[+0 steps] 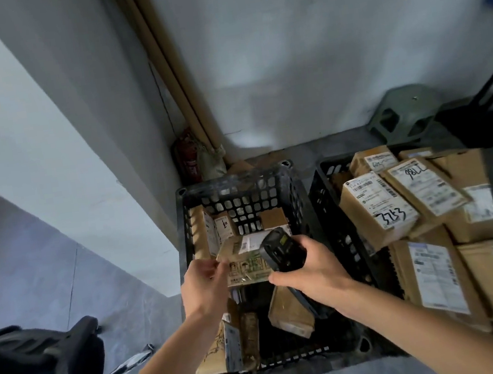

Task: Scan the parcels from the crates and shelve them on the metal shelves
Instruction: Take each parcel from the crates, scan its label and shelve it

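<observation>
Head view. Left hand (203, 280): fingers and thumb pinch the left edge of a small parcel (243, 261), held above the left crate (239, 188). Parcel: brown carton, white label on top, text blurred; printed handling symbols on the near face, not readable.

Right hand (309, 268): fingers wrapped around a black scanner (281, 250), which overlaps the parcel's right end; its small screen is lit yellowish, content illegible.

Left crate: black plastic, perforated walls, on the floor; several brown parcels inside, mostly along its walls, partly hidden by the hands. One label at the back bears a handwritten mark, unclear.

Right crate (324, 195): black, just beside the left one, heaped with cartons above the rim. One box (378, 206) is marked "3753" by hand; its neighbour (425, 182) shows writing like "98"; printed label text is blurred throughout. The pile is cut off at the right edge.

Corner: red extinguisher (186, 160), half hidden. Green stool (402, 112) by the wall.
</observation>
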Tool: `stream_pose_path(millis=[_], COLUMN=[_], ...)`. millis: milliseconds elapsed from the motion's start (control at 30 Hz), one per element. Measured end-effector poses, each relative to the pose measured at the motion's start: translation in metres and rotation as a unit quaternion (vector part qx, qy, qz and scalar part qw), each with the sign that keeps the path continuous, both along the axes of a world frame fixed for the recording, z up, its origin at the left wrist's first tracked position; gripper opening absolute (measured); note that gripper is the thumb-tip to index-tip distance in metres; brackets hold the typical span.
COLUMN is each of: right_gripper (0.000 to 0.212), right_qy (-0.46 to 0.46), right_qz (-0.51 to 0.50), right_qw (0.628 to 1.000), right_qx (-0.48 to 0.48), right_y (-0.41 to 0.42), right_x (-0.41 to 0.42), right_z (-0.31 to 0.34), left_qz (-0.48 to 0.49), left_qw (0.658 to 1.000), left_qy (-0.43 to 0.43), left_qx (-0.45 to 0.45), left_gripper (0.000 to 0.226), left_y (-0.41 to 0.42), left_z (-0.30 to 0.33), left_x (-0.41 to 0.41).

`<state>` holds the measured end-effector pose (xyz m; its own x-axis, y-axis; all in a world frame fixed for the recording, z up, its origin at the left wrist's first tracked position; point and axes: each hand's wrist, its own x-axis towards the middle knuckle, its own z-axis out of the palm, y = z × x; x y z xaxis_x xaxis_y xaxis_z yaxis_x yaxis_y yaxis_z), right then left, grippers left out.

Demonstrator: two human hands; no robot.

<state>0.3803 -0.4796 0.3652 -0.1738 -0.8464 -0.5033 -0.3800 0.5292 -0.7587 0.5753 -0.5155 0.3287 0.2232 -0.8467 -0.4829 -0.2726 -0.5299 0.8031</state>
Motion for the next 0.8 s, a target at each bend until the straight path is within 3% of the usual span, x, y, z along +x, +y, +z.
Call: stream_pose_path(millis=[233,367,667,800], right_gripper=[0.051,0.038,0.041,0.056], right_qy=[-0.003,-0.016,0.019,0.012], right_qz=[-0.065,-0.091,-0.14,-0.153], right_qw=[0.997,0.994,0.984,0.98], right_qx=[-0.037,-0.055,-0.11,-0.126], right_y=[0.058,0.096,0.188,0.237], right_x=[0.005,0.012,0.015,-0.001], right_z=[0.049,0.083,0.155,0.185], left_qz=[-0.098,-0.184,-0.256,-0.269], left_qw=[0.991,0.978,0.951,0.934], left_qy=[0.08,0.07,0.065,0.029], left_qx=[-0.029,-0.069,-0.159,-0.234], left_gripper=[0.04,0.059,0.05,0.042], left_y=[0.034,0.063,0.124,0.157], left_z=[0.057,0.091,0.17,0.207], left_x=[0.013,0.025,0.018,-0.011])
